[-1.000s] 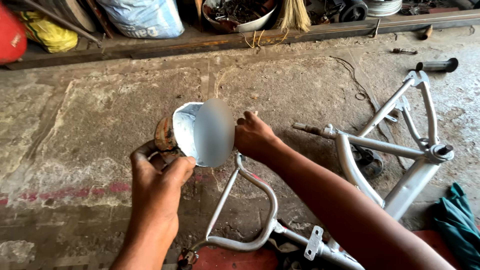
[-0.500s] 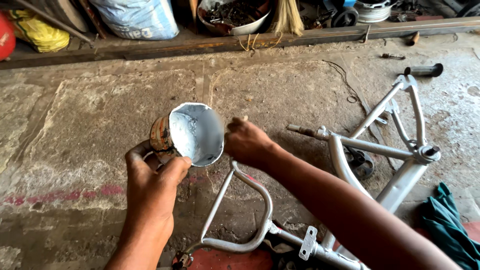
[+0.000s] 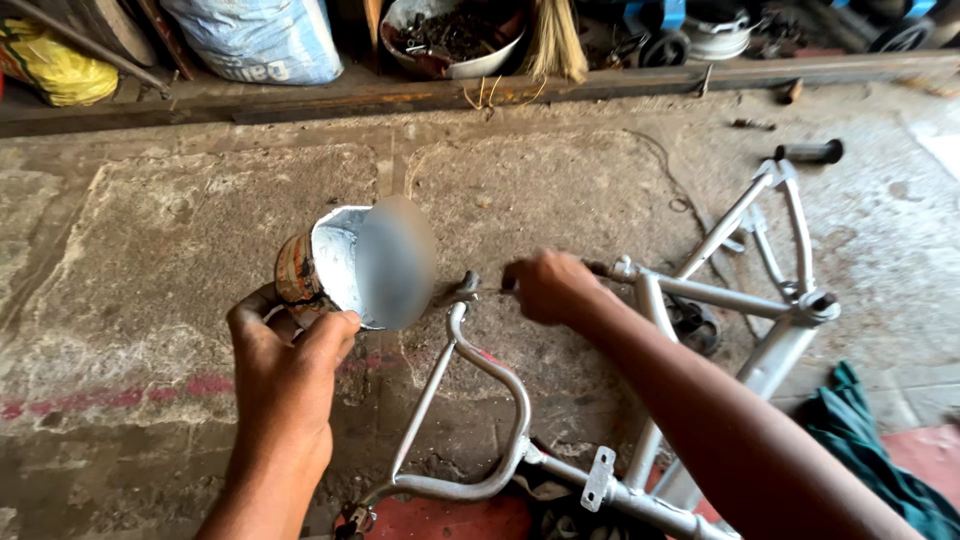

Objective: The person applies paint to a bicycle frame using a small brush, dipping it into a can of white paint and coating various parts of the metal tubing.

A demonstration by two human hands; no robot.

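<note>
Paint can (image 3: 310,268), small and rusty with white paint coating its open inside, sits tilted in the left hand (image 3: 285,375), its mouth turned toward the camera and partly covered by a blurred patch. That hand wraps the can from below, thumb and fingers closed around its side, holding it above the concrete floor (image 3: 150,250). The right hand (image 3: 548,287) is curled into a loose fist just right of the can, closed on a thin tool whose tip meets the upper end of the silver bicycle frame (image 3: 660,290); what kind of tool it is cannot be told, since the fingers hide most of it. The frame lies flat on the floor, painted silver-white, its curved rear stays looping down between the two forearms and its straight tubes running out to the right. A black handlebar grip (image 3: 810,152) lies well beyond the frame on the floor. A teal cloth (image 3: 860,440) is bunched at the lower right beside a red surface. Along the far edge of the floor stand a yellow bag (image 3: 55,70), a pale blue sack (image 3: 255,40), a bowl of metal scraps (image 3: 455,40) and a straw broom (image 3: 555,45).
</note>
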